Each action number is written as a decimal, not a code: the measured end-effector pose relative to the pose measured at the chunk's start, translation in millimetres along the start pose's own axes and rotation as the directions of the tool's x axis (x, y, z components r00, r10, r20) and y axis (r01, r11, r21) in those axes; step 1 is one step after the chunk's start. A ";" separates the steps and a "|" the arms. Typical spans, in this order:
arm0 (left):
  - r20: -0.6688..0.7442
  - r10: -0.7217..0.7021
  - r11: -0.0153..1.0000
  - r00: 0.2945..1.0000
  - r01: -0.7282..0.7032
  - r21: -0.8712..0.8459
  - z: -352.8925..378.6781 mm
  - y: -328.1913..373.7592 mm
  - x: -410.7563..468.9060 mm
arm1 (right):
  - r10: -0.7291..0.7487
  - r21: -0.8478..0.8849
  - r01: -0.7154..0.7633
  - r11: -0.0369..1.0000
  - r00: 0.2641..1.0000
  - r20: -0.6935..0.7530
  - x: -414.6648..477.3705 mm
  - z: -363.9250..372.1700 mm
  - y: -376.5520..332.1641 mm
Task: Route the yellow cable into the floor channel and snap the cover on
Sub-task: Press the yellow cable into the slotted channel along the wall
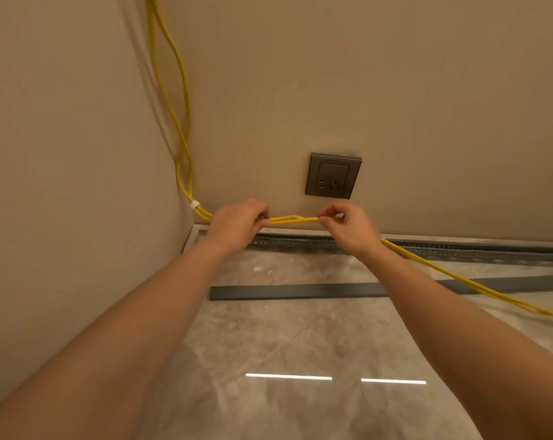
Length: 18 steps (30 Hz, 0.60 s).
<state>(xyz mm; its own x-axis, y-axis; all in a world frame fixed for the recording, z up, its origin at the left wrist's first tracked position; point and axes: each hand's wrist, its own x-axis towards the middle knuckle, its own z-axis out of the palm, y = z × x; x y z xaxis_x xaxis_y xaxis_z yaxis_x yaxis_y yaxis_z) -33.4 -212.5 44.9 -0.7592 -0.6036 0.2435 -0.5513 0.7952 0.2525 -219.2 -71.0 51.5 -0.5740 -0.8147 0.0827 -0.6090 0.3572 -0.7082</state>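
Note:
A doubled yellow cable [294, 219] comes down the wall corner, passes a white clip [195, 205] near the floor, and runs right across the floor. My left hand [238, 222] and my right hand [348, 223] each pinch it, holding a short stretch taut just above the floor channel [459, 249]. The channel is a dark grey slotted strip lying along the foot of the wall, open on top. Its flat grey cover [294, 292] lies loose on the floor, parallel to the channel and nearer to me. The cable crosses over the cover at the right.
A grey wall socket [333, 175] sits low on the back wall, just above my hands. A second wall closes in on the left, forming a corner. The floor is glossy grey tile [300, 338] with light reflections.

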 end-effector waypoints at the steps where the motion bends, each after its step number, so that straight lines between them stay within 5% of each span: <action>1: 0.013 0.006 1.000 1.000 -0.006 0.018 3.7 -1.0 2.8 | 0.023 -0.022 -0.023 0.999 1.000 0.013 3.2 2.3 1.4; 18: 0.113 0.027 0.997 0.993 -0.034 0.062 42.7 -23.3 13.6 | 0.025 -0.385 0.007 0.923 0.997 0.079 29.6 38.7 17.4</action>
<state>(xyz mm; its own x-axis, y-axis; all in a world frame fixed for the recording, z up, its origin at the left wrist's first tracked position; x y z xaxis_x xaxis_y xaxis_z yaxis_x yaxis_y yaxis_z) -45.6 -236.8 2.3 -0.8081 -0.5714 0.1432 -0.5453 0.8175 0.1854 -225.6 -106.6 14.5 -0.5442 -0.8389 0.0098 -0.7770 0.4995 -0.3830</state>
